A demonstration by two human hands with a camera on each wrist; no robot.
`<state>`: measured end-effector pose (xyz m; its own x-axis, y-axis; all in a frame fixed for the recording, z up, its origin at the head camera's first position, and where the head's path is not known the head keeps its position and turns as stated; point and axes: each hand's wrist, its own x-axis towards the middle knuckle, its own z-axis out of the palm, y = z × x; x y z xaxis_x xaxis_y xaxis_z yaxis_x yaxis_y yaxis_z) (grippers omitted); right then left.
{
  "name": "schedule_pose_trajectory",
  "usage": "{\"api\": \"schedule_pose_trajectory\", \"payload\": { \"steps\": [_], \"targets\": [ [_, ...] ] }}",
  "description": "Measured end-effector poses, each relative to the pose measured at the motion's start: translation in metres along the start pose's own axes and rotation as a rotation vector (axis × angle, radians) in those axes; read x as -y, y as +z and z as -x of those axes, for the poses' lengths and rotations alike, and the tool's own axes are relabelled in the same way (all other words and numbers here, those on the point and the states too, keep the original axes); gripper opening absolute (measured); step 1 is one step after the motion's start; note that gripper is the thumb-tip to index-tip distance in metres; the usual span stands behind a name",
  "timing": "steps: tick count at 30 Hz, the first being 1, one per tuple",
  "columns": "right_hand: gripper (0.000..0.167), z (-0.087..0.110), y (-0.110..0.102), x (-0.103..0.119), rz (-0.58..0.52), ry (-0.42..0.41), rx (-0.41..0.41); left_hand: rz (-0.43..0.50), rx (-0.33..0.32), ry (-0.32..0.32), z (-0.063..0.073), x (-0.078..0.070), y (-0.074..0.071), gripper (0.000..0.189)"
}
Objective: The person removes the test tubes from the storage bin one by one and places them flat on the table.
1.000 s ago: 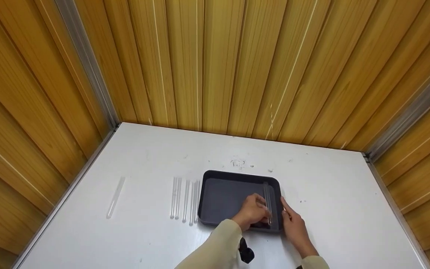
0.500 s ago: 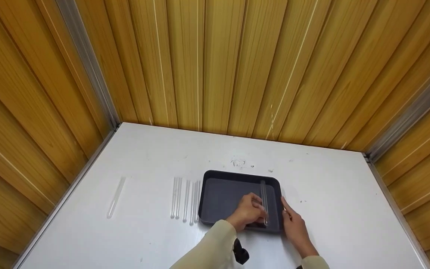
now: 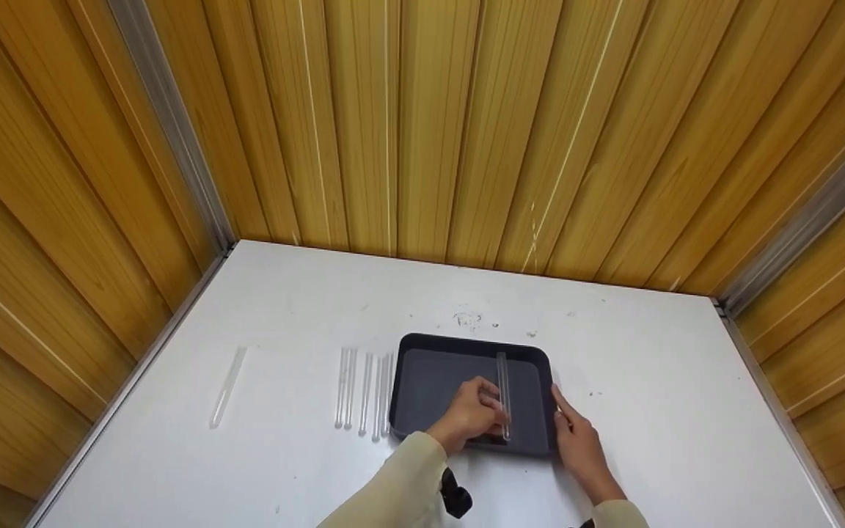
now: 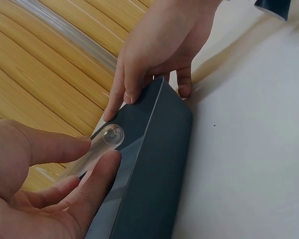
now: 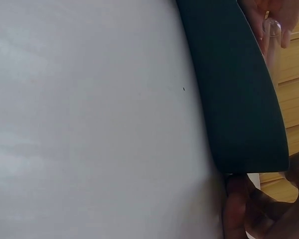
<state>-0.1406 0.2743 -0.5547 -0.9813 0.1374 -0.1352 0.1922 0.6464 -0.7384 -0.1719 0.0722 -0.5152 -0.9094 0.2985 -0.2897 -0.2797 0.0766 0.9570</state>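
Observation:
In the head view my left hand (image 3: 466, 414) pinches a clear glass test tube (image 3: 502, 378) over the dark grey tray (image 3: 433, 389). The tube lies lengthwise, its rounded end toward me. Thumb and finger hold it close to that end, as the rounded tip (image 4: 113, 135) in the left wrist view shows. My right hand (image 3: 580, 449) grips the tray's right side near its front corner. From the left wrist view, fingers of the right hand (image 4: 162, 45) sit on both sides of the tray wall. Whether the tube touches the tray floor cannot be told.
Several more test tubes (image 3: 364, 396) lie side by side on the white table (image 3: 650, 440), left of the tray. A single tube (image 3: 227, 389) lies farther left. Wood-patterned walls (image 3: 437, 132) border the table at the back and sides.
My left hand has shifted leftward across the tray with the test tube, from near its right wall toward the middle. The right hand and tray have stayed in place.

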Motion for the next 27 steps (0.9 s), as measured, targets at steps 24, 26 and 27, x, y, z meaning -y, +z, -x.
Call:
{"api": "schedule_pose_trajectory", "payload": {
  "steps": [24, 26, 27],
  "targets": [
    [0.050, -0.001, -0.002, 0.001, -0.008, 0.023, 0.018, 0.025, -0.011, 0.026, 0.014, -0.004, -0.038, 0.040],
    [0.049, 0.000, -0.002, 0.001, -0.005, 0.021, 0.013, 0.027, -0.009, 0.026, 0.015, -0.004, -0.040, 0.041],
    [0.049, 0.000, -0.001, 0.001, -0.003, 0.019, 0.011, 0.024, -0.007, 0.026, 0.016, -0.004, -0.041, 0.040]
  ]
}}
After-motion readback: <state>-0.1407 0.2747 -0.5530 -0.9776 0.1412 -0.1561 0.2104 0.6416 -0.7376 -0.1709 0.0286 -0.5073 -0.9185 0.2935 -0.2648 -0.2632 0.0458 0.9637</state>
